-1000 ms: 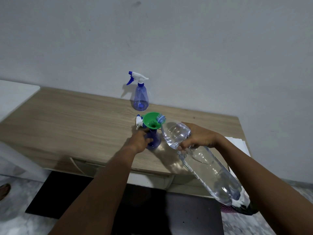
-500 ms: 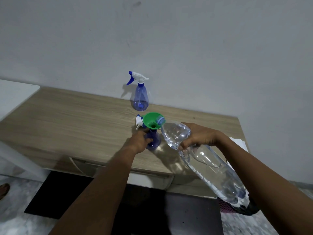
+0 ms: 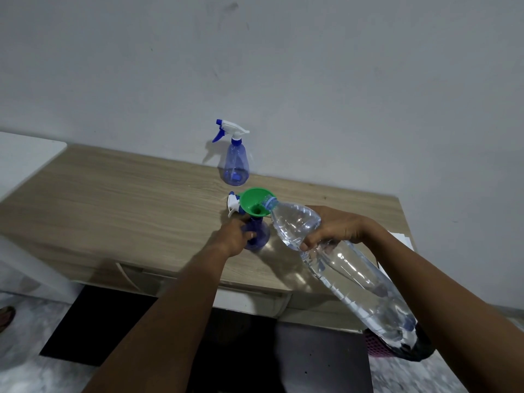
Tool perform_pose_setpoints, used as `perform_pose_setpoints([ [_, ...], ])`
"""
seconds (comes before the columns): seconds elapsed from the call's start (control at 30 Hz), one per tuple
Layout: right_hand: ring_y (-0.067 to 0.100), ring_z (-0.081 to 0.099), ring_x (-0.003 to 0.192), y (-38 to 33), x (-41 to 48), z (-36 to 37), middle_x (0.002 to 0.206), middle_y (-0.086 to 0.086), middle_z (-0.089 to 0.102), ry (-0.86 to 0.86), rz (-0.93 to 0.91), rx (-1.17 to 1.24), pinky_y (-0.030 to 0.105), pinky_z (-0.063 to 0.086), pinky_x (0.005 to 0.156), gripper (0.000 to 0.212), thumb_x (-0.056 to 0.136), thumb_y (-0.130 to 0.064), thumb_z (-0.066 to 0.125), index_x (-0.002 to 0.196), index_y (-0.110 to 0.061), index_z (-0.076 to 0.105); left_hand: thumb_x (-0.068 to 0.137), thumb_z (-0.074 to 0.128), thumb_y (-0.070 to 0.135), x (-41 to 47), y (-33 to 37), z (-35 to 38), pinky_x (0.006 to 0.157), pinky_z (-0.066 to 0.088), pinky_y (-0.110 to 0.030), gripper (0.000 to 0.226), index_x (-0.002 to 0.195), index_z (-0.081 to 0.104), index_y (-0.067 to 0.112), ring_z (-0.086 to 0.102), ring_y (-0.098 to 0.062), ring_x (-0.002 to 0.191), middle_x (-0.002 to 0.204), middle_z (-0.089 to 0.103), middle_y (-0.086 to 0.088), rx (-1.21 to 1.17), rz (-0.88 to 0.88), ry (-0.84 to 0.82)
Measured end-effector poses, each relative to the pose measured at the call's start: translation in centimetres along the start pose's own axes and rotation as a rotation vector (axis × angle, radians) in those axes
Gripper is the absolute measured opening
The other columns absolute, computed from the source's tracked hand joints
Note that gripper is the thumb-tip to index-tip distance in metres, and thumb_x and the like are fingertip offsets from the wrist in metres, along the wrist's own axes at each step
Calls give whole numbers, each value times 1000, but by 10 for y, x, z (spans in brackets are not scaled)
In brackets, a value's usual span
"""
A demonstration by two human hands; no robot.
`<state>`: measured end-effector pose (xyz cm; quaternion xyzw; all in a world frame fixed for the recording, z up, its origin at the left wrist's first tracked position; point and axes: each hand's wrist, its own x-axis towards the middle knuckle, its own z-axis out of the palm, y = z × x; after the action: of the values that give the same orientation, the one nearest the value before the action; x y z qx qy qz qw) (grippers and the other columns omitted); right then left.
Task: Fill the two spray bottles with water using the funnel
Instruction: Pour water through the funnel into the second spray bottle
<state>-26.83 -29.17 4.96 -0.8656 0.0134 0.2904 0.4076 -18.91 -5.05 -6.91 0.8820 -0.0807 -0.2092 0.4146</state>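
Fingers (image 3: 252,235) of the left hand (image 3: 231,238) wrap round the small spray bottle (image 3: 256,232) & hold it down on the surface (image 3: 119,199). Right hand (image 3: 337,226) fingers (image 3: 307,246) grip the big water bottle (image 3: 340,268) near its top, w/ the bottom end tipped up toward the person. Its mouth sits on the rim of the green funnel (image 3: 253,204), which stands in the small bottle just above the left fingers. The loose sprayer top (image 3: 234,204) lies right behind them.

What could go wrong, I think: the big bottle is heavy & held by 1 hand, so it may gulp & splash over the funnel. A push on the rim could tip the funnel out. Water could spill if the pour runs too long.

The other spray bottle (image 3: 236,163) stands far past the fingers by the wall, cap on, prob. not filled yet.
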Motion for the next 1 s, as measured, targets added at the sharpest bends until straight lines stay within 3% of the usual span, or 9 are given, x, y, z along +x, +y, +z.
perform_pose_setpoints([
  [0.2,27,63,80,-3,-5,1,112,33,66,-22,-4,15,45,60,75,65,64,-34,88,123,-29,61,92,65,12,-2,2,-1,97,45,-33,46,137,56,20,59,-26,118,129,64,-5,-6,4,-7],
  [0.3,26,62,81,-2,-5,0,114,36,64,-23,-4,1,44,59,76,76,60,-41,87,127,-18,60,91,66,15,-2,0,-1,103,47,-41,47,136,57,25,60,-27,118,129,65,-3,2,0,-5],
  [0.43,26,63,82,-1,-4,0,113,34,65,-12,5,-11,47,60,78,85,57,-42,87,132,-13,58,92,65,12,-3,3,-2,100,44,-35,46,137,57,19,59,-27,119,131,63,-5,8,4,-4],
  [0.57,25,61,80,-2,-4,0,95,19,67,-10,27,-9,43,58,74,78,58,-42,87,125,-13,62,91,67,20,-2,0,-2,103,47,-42,46,135,58,26,61,-28,116,128,66,-5,51,-12,1],
  [0.67,25,60,79,-2,-4,-1,93,16,66,-20,29,15,42,57,73,60,67,-30,87,120,-14,64,89,68,23,2,-4,0,102,48,-45,46,134,58,29,62,-28,114,126,67,-4,47,-17,5],
  [0.83,25,59,78,1,-2,-1,92,18,64,-13,57,-25,40,56,73,83,61,-41,88,124,5,62,92,67,21,-3,2,-2,100,48,-40,45,135,58,24,61,-29,114,127,66,-7,32,-8,11],
  [0.9,22,61,77,0,-3,-2,95,22,68,-27,60,-18,38,58,72,75,64,-39,87,121,4,65,93,66,17,-4,3,-2,99,46,-36,45,136,57,19,60,-29,117,129,64,-9,25,2,11],
  [1.0,21,62,75,0,-2,-2,94,16,68,-24,34,-9,35,57,66,83,58,-41,87,127,-2,62,94,64,10,-5,5,-2,96,43,-31,45,138,56,14,58,-30,121,132,63,-11,21,29,2],
])
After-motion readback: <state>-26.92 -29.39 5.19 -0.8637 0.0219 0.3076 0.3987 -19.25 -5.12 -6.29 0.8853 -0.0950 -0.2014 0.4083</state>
